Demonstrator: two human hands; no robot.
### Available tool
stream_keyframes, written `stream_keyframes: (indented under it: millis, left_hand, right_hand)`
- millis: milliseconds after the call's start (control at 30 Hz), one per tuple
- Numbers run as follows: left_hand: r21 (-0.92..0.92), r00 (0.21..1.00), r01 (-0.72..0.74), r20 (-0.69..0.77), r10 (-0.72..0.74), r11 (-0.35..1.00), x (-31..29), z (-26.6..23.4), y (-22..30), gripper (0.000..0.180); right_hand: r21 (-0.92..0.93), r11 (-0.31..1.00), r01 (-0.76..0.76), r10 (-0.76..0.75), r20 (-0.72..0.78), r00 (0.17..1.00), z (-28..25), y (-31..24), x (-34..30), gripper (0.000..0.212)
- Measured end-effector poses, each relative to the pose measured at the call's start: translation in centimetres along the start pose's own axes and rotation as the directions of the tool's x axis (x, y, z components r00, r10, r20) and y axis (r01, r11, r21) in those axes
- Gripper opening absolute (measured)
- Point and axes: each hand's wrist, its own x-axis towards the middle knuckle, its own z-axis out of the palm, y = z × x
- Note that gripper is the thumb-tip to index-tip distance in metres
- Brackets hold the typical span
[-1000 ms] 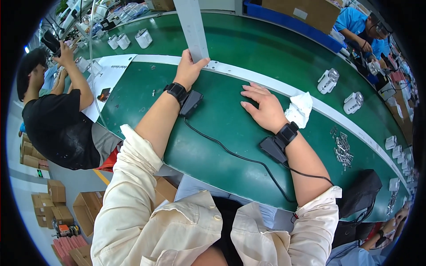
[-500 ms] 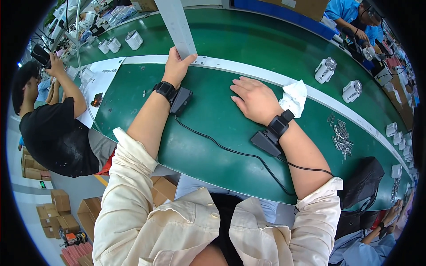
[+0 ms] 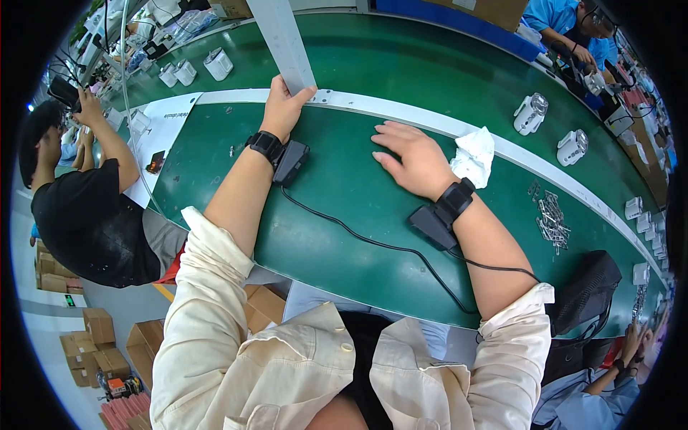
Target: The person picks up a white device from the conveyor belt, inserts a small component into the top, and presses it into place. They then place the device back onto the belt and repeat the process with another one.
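Note:
My left hand (image 3: 284, 107) grips the foot of a grey upright post (image 3: 281, 39) that rises from the white rail (image 3: 373, 107) across the green table (image 3: 337, 208). My right hand (image 3: 412, 158) lies flat, palm down, on the green surface with its fingers spread and nothing in it. A crumpled white cloth (image 3: 473, 156) rests just to its right, touching the wrist area. Both wrists carry black bands with small black boxes, joined by a black cable (image 3: 358, 236).
Small white cylindrical devices (image 3: 530, 113) (image 3: 572, 147) stand beyond the rail at right, more (image 3: 217, 63) at far left. A pile of metal clips (image 3: 552, 218) lies right. A person in black (image 3: 79, 193) sits left; another in blue (image 3: 566, 25) works far right. Cardboard boxes (image 3: 93, 344) sit on the floor.
My right hand has slid left and slightly away from the white cloth, flattening on the table. My left hand keeps its hold on the post.

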Motion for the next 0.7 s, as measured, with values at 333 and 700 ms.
stream_keyframes:
  millis: [333,700]
  left_hand:
    - [0.014,1.0,0.013,-0.01,-0.012,1.0,-0.1,0.0,0.1,0.064]
    - [0.03,1.0,0.0,0.0,0.0,1.0,0.4,-0.2,-0.6,0.066]
  right_hand:
    - [0.912,-0.334,-0.237,0.5,0.385,0.776,-1.8,0.8,0.8,0.036]
    - [0.857,-0.423,-0.296,0.391,0.467,0.793,-1.9,1.8,0.8,0.037]
